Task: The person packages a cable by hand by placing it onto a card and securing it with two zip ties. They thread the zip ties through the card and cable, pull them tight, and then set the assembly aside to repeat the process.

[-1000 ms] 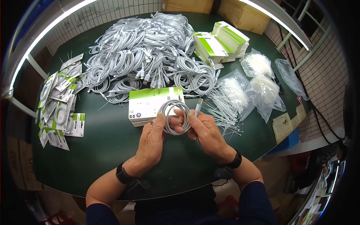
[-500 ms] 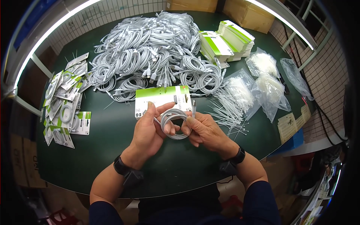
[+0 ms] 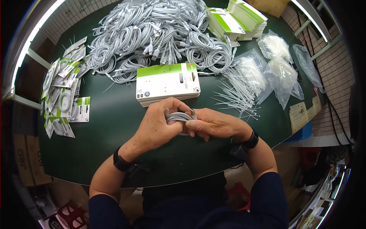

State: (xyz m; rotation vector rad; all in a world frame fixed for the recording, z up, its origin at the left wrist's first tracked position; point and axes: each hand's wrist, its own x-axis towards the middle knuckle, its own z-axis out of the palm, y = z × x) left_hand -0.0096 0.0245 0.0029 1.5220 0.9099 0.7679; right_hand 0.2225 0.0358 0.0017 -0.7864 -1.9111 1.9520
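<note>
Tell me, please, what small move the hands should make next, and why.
Probably, the left hand should pinch the coiled cable snugly while the right hand steadies it: both hold it, and no tie shows around its visible loops.

Two hands point(image 3: 156, 126), two wristbands point(image 3: 121, 160), one held coil point(image 3: 177, 117), one cable heap point(image 3: 152, 23), three card stacks point(image 3: 166, 82), one spread of loose ties point(image 3: 237, 91) and four clear bags point(image 3: 283, 78) are in view. The filled cards point(image 3: 82, 108) overlap; perhaps a dozen lie there.
</note>
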